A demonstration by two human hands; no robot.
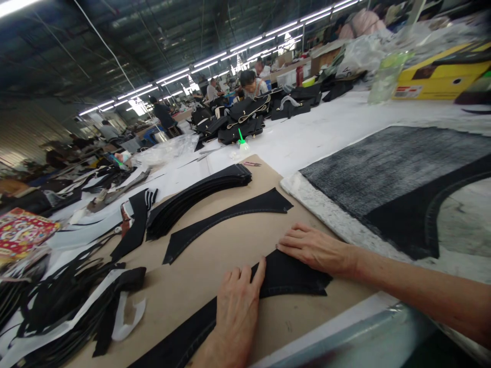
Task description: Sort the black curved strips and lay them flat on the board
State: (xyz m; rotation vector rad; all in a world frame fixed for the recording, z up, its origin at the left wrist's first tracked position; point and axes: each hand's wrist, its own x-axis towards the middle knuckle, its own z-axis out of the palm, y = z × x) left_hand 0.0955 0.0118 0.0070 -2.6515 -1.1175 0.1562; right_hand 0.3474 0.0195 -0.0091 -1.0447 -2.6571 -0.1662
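A black curved fabric piece lies flat on the brown board in front of me, its lower edge arched and marked with a stitch-like line. My left hand rests on the middle of this piece with fingers stretched out and the thumb apart. At the piece's upper right edge, my right hand presses down with its fingertips, fingers extended and close together. Beyond them lies a similar single black piece. Farther back is a neat stack of such pieces.
Black straps and strips lie in a tangle at left. On the right is a slab with a dark rough sheet. Behind the board stand a green-tipped bottle and piled black bags. Other people work in the background.
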